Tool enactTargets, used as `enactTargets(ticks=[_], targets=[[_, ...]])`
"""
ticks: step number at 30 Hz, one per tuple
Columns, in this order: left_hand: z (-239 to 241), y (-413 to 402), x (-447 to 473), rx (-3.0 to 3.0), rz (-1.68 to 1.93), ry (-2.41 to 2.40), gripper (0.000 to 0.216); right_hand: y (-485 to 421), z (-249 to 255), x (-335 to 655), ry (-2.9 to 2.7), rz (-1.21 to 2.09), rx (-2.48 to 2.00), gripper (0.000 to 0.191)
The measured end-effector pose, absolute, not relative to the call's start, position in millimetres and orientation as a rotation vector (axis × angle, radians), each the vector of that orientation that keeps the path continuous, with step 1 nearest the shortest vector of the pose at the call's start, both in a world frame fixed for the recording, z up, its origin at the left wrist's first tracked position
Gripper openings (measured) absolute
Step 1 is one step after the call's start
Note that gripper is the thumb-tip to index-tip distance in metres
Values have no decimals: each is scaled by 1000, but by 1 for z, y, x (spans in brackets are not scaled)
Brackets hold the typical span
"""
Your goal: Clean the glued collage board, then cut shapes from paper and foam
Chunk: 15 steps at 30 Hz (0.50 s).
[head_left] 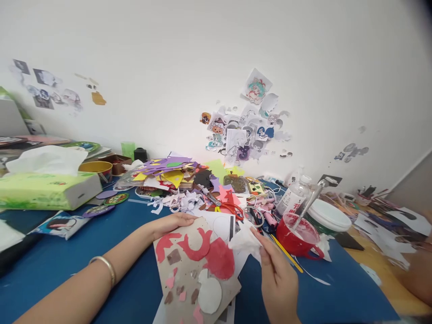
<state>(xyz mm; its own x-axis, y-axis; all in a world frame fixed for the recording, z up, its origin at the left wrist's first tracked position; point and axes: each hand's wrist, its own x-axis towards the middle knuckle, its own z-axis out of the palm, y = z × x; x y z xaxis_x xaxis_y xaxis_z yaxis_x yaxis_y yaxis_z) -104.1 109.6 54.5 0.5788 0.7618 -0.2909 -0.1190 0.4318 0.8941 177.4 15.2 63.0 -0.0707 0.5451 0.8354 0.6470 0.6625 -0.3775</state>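
Observation:
My left hand [175,222] grips the far edge of a grey-beige cardboard sheet [189,288], fingers partly hidden behind it. On the sheet lie red paper shapes [219,258], a pale grey rounded cutout [209,294] and small pink and brown scraps. A crumpled white tissue [245,238] is pinched in my right hand [278,270], close to the sheet's right edge. Beneath the sheet, white printed papers [219,223] stick out. Red-handled scissors [232,209] rest just beyond them.
A red mug [297,236] holds pale liquid and a metal-handled tool, beside a bottle [292,198] and white-lidded tub [329,216]. A yellow pencil [286,254] lies nearby. Paper scraps [168,173] pile at the back. At left stands a tissue pack [50,191]. Part of another person [418,270] shows at right.

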Motion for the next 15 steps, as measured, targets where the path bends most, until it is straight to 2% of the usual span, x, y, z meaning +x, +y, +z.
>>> enactTargets(ticks=[6,10,15], targets=[[53,110,-105,980,630,759,38,21,49,153,-2109,-330,-636,38],[53,111,-105,994,643,799,38,20,30,143,-2277,-427,-692,32],[55,109,-102,1003,617,815,42,21,19,145,-2400,-427,-675,34]])
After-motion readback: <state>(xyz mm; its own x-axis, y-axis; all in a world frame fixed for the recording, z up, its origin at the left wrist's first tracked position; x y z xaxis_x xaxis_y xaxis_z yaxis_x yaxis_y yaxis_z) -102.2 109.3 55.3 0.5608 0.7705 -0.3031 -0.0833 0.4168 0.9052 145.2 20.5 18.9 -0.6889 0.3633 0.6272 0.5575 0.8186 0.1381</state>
